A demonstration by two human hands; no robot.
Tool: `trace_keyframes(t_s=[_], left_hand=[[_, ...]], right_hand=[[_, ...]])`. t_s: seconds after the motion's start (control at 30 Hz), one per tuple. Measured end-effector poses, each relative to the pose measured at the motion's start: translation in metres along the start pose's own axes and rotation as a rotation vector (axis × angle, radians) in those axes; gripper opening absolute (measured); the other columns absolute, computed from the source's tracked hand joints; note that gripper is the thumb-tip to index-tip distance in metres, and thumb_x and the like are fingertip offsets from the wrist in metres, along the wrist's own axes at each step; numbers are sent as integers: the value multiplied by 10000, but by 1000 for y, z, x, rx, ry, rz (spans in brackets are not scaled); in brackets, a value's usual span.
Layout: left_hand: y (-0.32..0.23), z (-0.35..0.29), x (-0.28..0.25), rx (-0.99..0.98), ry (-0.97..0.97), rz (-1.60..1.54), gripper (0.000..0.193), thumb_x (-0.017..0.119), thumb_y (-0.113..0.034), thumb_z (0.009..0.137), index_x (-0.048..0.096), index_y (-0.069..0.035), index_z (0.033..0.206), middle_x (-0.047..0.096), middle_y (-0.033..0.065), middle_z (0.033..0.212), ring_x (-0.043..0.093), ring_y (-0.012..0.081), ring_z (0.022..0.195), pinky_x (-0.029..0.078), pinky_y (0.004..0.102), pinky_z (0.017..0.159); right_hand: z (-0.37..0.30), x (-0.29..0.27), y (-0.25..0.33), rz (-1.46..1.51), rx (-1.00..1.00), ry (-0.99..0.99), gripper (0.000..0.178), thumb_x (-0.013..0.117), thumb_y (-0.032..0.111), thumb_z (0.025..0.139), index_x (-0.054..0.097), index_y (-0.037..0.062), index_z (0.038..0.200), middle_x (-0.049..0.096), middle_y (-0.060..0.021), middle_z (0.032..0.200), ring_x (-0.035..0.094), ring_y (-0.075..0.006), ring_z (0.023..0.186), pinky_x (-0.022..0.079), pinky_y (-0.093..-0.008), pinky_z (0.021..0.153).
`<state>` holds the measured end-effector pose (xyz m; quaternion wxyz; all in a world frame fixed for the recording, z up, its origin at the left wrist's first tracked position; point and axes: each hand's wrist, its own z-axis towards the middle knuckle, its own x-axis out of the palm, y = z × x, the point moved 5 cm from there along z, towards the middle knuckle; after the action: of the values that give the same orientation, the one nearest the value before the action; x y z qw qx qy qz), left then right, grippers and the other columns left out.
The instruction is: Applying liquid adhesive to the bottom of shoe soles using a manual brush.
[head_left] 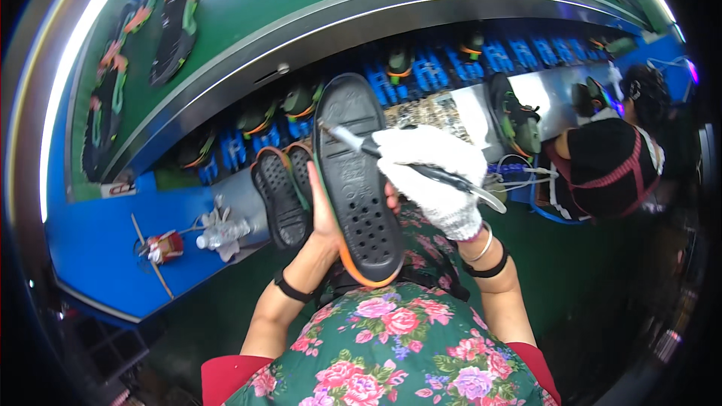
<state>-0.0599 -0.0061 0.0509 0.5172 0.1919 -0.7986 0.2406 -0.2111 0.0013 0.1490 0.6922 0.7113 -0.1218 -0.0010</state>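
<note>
My bare left hand (325, 210) grips a long black shoe sole (357, 173) from below, its thumb along one side and fingertips showing at the other. The sole stands lengthwise before my chest, with an orange and green rim and several holes toward its near end. In a white knit glove, my right hand (436, 173) is closed around a brush (350, 137) with a dark handle. The bristle tip meets or hovers just over the upper left of the sole; contact is hard to judge. Another dark object with a pale curved end (489, 199) sticks out below the glove.
Two more soles (282, 199) lean at the table's left. A clear plastic bottle (222, 235) and a small red box (165, 246) rest on the blue tabletop (90, 233). Shoes on blue racks line the far side, below a green shelf (248, 45). A co-worker (609, 158) sits at right.
</note>
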Motion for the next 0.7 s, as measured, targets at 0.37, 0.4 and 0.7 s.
trace_keyframes(t_s=[0.37, 0.4, 0.7], left_hand=[[2, 2, 10, 327, -120, 323, 984, 257, -875, 949, 455, -118, 1545, 583, 62, 1444, 578, 238, 1289, 471, 403, 1104], [4, 4, 9, 337, -140, 403, 1031, 224, -893, 937, 390, -108, 1584, 538, 76, 1493, 531, 249, 1351, 442, 417, 1136], [4, 6, 3, 240, 512, -190, 1025, 260, -924, 903, 447, -157, 1557, 552, 63, 1474, 541, 264, 1321, 400, 455, 1169]], right_hand=[[6, 22, 39, -1048, -899, -60, 339, 790, -13, 805, 794, 61, 1136, 788, -114, 1082, 763, -215, 923, 577, -333, 778], [5, 28, 37, -1026, -844, -36, 362, 795, 0, 782, 801, 94, 1132, 777, -120, 1164, 738, -276, 1067, 555, -388, 899], [3, 19, 35, -601, -765, -51, 214, 815, -14, 778, 794, 26, 987, 793, -142, 1026, 762, -294, 908, 601, -373, 829]])
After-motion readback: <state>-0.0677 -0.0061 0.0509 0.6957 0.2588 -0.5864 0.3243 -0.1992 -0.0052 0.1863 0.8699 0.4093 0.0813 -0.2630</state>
